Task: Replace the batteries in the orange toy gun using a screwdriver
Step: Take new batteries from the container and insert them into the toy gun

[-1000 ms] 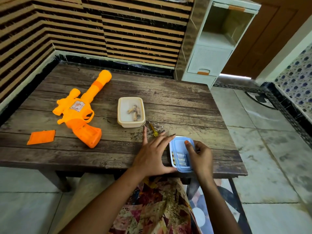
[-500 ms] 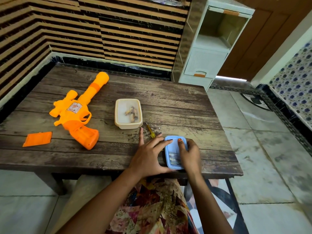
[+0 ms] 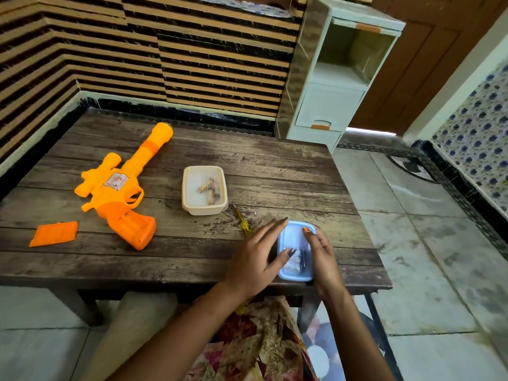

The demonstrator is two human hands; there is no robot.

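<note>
Toy gun point(image 3: 115, 188): cover point(image 3: 54, 233) is removed, screwdriver point(image 3: 242, 222) laid down; blue box point(image 3: 292, 235) of batteries point(image 3: 298, 261) is gripped by right hand point(image 3: 323, 259), touched by flat left hand point(image 3: 255, 257); refilling judged outstanding.

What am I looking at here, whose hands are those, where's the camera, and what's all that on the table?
No machine here: a person wears a camera on the head, so this one picture looks forward and down at their own bare hands. On the wooden table lie an orange toy gun, a flat orange panel, a beige tub holding small items, perhaps batteries, and a yellow screwdriver. Both hands are at a blue tub near the front edge: the left hand open against its left side, the right hand along its right, fingertip on the far rim.
</note>
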